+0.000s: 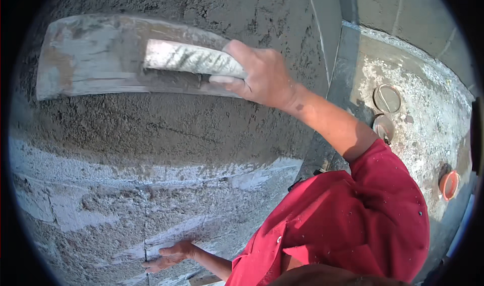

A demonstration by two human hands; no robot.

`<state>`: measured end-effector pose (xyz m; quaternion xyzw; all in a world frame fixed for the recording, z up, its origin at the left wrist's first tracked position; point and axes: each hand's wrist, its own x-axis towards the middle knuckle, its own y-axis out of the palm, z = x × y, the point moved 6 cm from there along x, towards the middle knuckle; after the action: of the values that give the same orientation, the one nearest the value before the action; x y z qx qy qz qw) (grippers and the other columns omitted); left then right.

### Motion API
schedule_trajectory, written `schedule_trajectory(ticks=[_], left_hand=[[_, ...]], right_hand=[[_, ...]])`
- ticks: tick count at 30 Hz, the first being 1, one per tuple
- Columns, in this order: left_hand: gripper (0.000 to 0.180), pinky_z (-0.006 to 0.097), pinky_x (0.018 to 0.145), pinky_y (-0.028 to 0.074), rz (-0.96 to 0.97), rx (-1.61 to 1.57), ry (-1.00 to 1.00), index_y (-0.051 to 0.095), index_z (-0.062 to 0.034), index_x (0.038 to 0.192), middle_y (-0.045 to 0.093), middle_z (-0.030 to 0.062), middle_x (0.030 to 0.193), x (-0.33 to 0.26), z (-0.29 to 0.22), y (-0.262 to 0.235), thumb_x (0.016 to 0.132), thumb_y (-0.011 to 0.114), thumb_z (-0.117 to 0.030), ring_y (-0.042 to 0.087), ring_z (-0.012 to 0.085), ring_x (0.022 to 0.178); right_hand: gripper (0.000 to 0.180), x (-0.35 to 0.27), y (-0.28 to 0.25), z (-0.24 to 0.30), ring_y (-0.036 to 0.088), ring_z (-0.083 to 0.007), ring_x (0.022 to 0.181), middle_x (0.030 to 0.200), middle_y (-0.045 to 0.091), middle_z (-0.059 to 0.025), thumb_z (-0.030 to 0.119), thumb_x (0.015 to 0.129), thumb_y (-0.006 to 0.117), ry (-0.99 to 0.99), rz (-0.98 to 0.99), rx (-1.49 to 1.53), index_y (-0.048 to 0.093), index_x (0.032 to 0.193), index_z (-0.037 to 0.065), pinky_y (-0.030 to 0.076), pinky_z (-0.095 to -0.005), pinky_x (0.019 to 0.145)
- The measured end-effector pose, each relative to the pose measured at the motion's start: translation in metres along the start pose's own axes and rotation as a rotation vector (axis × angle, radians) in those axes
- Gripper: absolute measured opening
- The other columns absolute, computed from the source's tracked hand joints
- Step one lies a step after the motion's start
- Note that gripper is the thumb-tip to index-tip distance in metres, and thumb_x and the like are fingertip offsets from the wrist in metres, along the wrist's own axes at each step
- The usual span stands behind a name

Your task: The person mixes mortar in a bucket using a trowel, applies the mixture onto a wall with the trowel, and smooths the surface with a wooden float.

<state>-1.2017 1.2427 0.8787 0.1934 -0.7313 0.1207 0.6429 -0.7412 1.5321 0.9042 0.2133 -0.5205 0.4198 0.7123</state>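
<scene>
My right hand (pixel 264 74) is wrapped around the right end of the pale handle of a long plastering float (pixel 96 56). The float's broad, mortar-smeared board lies along wet grey mortar (pixel 166 119) spread over the upper part of the wall. Lower down, my left hand (pixel 170 256) is open with its fingers stretched out, close to the rough, thinly coated wall (pixel 111 240). Whether its fingertips touch the wall I cannot tell. A pale band of bare wall (pixel 181 174) runs beneath the thick mortar.
A corner edge (pixel 335 79) bounds the mortared wall on the right. Beyond it, on the mortar-splattered floor (pixel 421 124), stand two round, mortar-stained containers (pixel 387 99) and an orange bucket (pixel 448 185). Another grey wall (pixel 408 14) rises at the upper right.
</scene>
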Motion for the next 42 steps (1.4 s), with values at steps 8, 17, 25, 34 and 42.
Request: schedule_trajectory(ticks=[8, 17, 25, 34, 42], left_hand=[[0.089, 0.065, 0.12, 0.021, 0.01, 0.096, 0.009, 0.032, -0.0013, 0.163, 0.027, 0.033, 0.165, 0.001, 0.003, 0.007, 0.105, 0.031, -0.069, 0.023, 0.0489, 0.154], [0.085, 0.063, 0.123, 0.019, 0.072, 0.078, 0.001, 0.029, 0.0024, 0.162, 0.028, 0.0342, 0.164, -0.003, -0.011, 0.005, 0.107, 0.034, -0.062, 0.021, 0.0478, 0.155], [0.084, 0.063, 0.122, 0.019, 0.009, -0.016, 0.046, 0.033, 0.001, 0.162, 0.028, 0.0355, 0.163, 0.004, -0.018, -0.002, 0.106, 0.036, -0.062, 0.025, 0.0486, 0.153], [0.094, 0.066, 0.123, 0.008, 0.061, -0.001, -0.145, 0.026, -0.0058, 0.166, 0.019, 0.0308, 0.17, -0.003, 0.006, 0.007, 0.102, 0.027, -0.074, 0.01, 0.0486, 0.159], [0.096, 0.075, 0.117, 0.005, 0.088, 0.007, -0.148, 0.028, -0.0135, 0.168, 0.012, 0.0327, 0.171, -0.006, 0.021, 0.012, 0.099, 0.027, -0.08, 0.002, 0.0508, 0.159]], right_hand=[[0.053, -0.046, -0.059, -0.221, 0.073, -0.0435, 0.088, 0.099, 0.074, -0.0267, 0.049, 0.1, 0.064, 0.544, -0.245, -0.271, 0.067, 0.115, -0.002, 0.056, -0.0426, 0.077], [0.05, -0.025, 0.019, 0.051, 0.072, -0.0354, 0.074, 0.083, 0.069, -0.0157, 0.055, 0.096, 0.067, 0.175, 0.23, 0.218, 0.065, 0.111, 0.007, 0.056, -0.0423, 0.065], [0.047, -0.145, 0.024, 0.016, 0.075, -0.034, 0.076, 0.086, 0.073, -0.0158, 0.05, 0.098, 0.069, 0.359, 0.057, 0.111, 0.062, 0.112, 0.006, 0.057, -0.0416, 0.063], [0.058, -0.019, 0.035, 0.137, 0.071, -0.0329, 0.061, 0.071, 0.066, -0.0153, 0.064, 0.099, 0.059, 0.156, 0.125, 0.187, 0.054, 0.101, 0.006, 0.056, -0.0443, 0.053], [0.049, -0.229, 0.041, 0.097, 0.068, -0.0481, 0.093, 0.098, 0.071, -0.0224, 0.051, 0.097, 0.067, 0.436, 0.44, 0.128, 0.051, 0.115, 0.008, 0.052, -0.0565, 0.079]])
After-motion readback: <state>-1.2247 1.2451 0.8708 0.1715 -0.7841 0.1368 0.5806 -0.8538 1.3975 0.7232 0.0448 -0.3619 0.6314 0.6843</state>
